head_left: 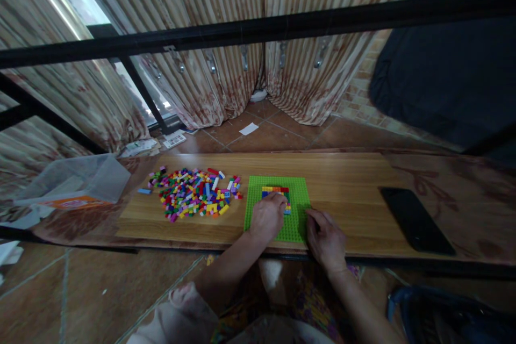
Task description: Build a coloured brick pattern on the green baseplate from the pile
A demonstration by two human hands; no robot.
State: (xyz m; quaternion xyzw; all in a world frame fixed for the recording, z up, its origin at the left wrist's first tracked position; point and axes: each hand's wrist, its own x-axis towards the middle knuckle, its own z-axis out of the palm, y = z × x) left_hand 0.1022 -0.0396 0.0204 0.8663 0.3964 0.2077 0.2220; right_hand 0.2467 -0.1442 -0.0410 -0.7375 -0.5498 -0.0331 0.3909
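A green studded baseplate [298, 188] lies on the wooden board in front of me. A small patch of colourful toy bricks [277, 190] is fixed on its middle, with red, orange, yellow and blue pieces showing. My left hand [268, 217] reaches over this patch, its fingers pinched together on the bricks' surface. Whatever is between those fingertips is hidden. At the baseplate's right edge, my right hand [326, 236] is curled, thumb and fingertips closed against the rim. Left of the baseplate spreads a heap of loose toy bricks [193, 191] in many colours.
The wooden board [355, 183] rests on a patterned cloth [475, 188]. A black phone [417, 220] lies at its right end. To the left stands a clear plastic bin [92, 177]. A black metal bar [258, 35] crosses in front of striped curtains [226, 86].
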